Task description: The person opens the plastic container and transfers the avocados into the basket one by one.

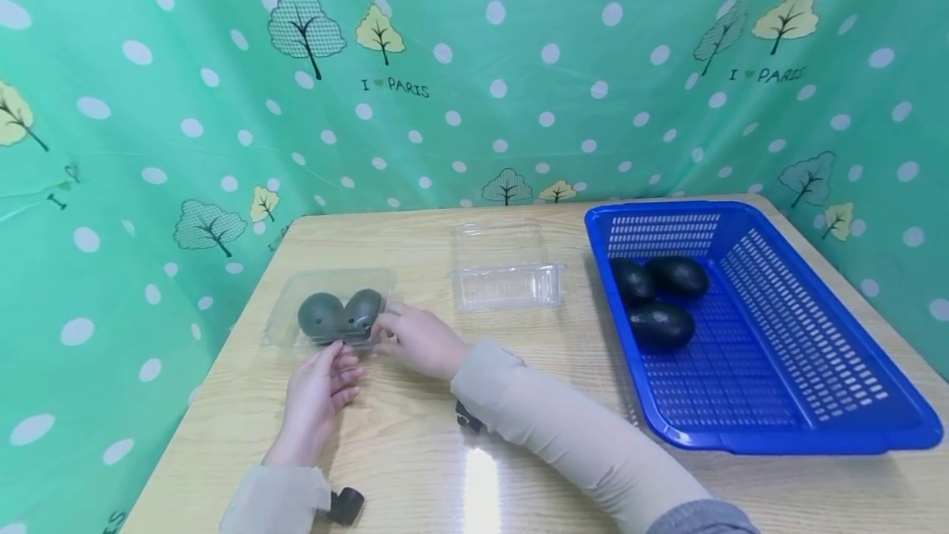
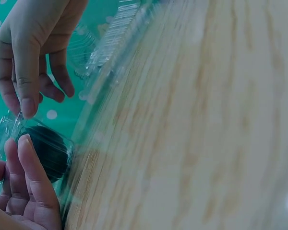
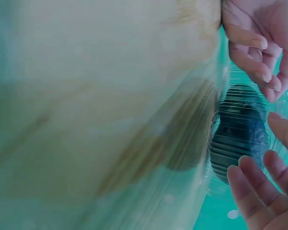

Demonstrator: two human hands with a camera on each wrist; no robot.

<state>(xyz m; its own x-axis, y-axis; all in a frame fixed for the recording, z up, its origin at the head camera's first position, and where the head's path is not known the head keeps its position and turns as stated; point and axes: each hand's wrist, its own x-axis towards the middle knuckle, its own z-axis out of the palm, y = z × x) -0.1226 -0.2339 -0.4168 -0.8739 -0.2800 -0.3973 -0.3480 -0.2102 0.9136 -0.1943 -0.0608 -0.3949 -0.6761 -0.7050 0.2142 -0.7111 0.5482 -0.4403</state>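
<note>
Two dark avocados [image 1: 320,316] sit side by side in a clear plastic clamshell box [image 1: 285,316] at the left of the table, seen through the plastic. My left hand [image 1: 319,394] is at the box's front edge, fingers loosely extended and fingertips by the rim. At the front right corner, my right hand [image 1: 423,340] has its fingertips against the plastic. The right wrist view shows the right thumb and fingers apart beside the box, with avocado [image 3: 237,134] behind ribbed plastic. Whether any fingertip is under the rim is hidden.
A second clear clamshell box [image 1: 507,287] stands with its lid up at the table's middle back. On the right, a blue plastic basket [image 1: 749,439] holds three more avocados [image 1: 662,325]. A green patterned cloth [image 1: 519,48] hangs behind the wooden table [image 1: 415,468].
</note>
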